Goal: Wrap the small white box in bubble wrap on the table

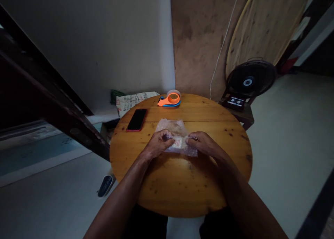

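A sheet of bubble wrap (pixel 173 126) lies on the round wooden table, with a small white packet (pixel 177 142) bearing reddish print at its near middle. My left hand (pixel 159 141) is at the left side of the wrap, thumb and fingers pinched on its edge beside the packet. On the other side my right hand (pixel 202 141) pinches the wrap's right part between thumb and forefinger. The packet sits between the two thumbs. Whether it is under or on top of a layer of the wrap I cannot tell.
An orange tape dispenser (pixel 169 99) stands at the far edge of the round table (pixel 182 186). A dark-screened phone (pixel 137 120) lies at the left. Behind are a wall and a leaning board (pixel 200 40); a stool with a device (pixel 235 101) is at the right.
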A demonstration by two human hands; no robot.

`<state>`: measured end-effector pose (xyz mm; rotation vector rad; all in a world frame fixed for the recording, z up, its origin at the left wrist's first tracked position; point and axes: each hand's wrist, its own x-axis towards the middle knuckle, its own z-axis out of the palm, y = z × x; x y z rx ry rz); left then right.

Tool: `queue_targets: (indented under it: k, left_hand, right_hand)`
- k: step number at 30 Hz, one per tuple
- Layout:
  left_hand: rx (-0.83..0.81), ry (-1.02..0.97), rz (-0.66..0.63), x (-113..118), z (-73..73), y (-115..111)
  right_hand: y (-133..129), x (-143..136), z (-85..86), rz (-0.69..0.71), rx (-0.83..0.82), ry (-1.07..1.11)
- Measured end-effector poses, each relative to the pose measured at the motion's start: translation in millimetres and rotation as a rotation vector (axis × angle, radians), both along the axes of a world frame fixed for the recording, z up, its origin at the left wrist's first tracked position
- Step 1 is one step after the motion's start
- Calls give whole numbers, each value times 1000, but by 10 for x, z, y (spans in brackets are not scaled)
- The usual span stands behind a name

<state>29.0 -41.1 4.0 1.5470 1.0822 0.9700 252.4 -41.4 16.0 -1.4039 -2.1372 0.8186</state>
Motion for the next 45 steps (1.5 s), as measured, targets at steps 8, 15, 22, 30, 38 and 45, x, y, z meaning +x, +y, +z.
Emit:
queue_targets:
  k: [8, 15, 22, 30, 38, 45]
  left_hand:
    - [60, 2, -14, -13, 0, 23]
    - [93, 97, 5, -26, -37, 24]
    - [70, 89, -5, -23, -4, 3]
    - [2, 48, -7, -15, 37, -42]
    - [-39, 29, 35, -56, 174, -60]
    - [-180, 14, 43, -317, 150, 8]
  right_hand:
    - [7, -13, -41, -114, 233, -236]
    - [10, -43, -33, -113, 301, -176]
    - [78, -111, -132, -6, 293, -28]
    - [61, -121, -106, -15, 216, 106]
    - [-10, -124, 11, 5, 137, 258]
    - [-42, -55, 14, -45, -39, 286]
